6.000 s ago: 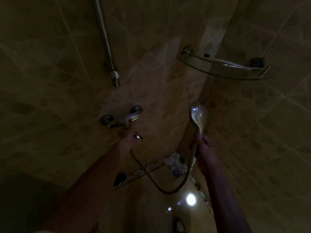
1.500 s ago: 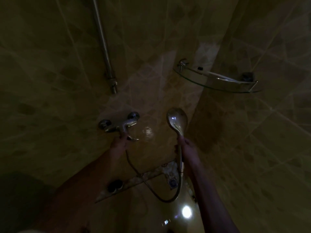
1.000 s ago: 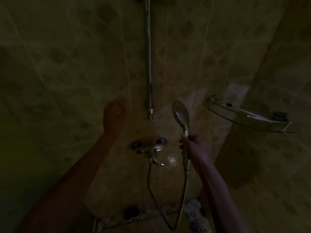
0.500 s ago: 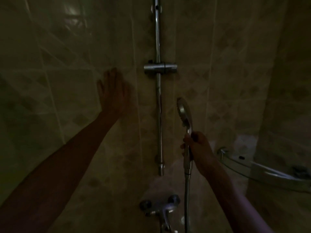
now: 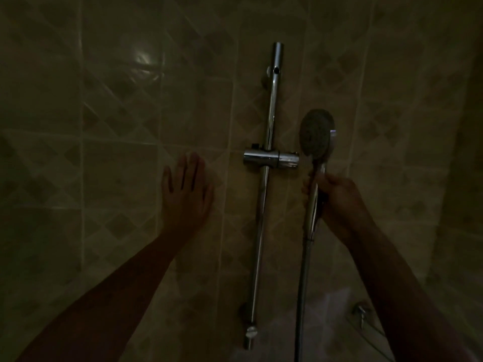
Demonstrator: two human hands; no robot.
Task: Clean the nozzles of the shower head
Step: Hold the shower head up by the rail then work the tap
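Lighting is very poor; detail is limited. The right hand [image 5: 337, 199] is wrapped around the handle of the shower head [image 5: 316, 134], holding it upright just to the right of the slide rail [image 5: 269, 126], with the nozzle face turned toward the camera. The condition of the nozzles cannot be judged in this light. The hose [image 5: 302, 296] hangs straight down from the handle and leaves the bottom of the view. The left hand [image 5: 185, 194] is released — fingers straight, palm flat against the tiled wall [image 5: 117, 113], left of the rail. The bracket [image 5: 271, 158] sits about midway on the rail, beside the shower head — contact between them cannot be confirmed.
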